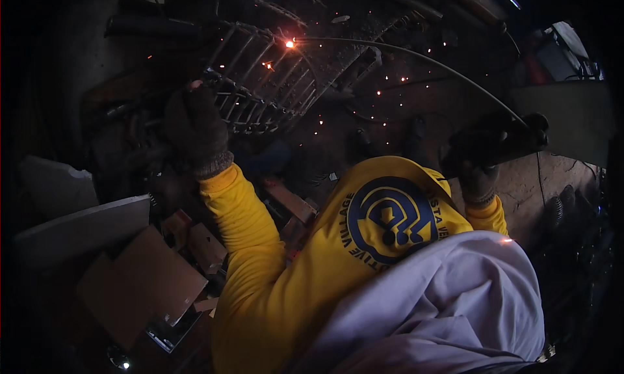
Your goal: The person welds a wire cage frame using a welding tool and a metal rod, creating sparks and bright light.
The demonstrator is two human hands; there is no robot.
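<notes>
My left hand, in a dark knit glove with a bare fingertip showing, is beside the left end of a metal frame of parallel bars. Shadow hides most of its fingers, so I cannot tell whether it grips anything. At the right my gloved right hand is closed on a dark welding electrode holder. A long thin welding rod runs from the holder to the far side of the frame, looking curved. Where its tip meets the metal, a bright orange spot glows, and sparks scatter around.
Cardboard pieces and pale boards lie at the left. Small boxes are near my left arm. A brown panel stands at the right, with a cable hanging near the holder. The surroundings are very dark.
</notes>
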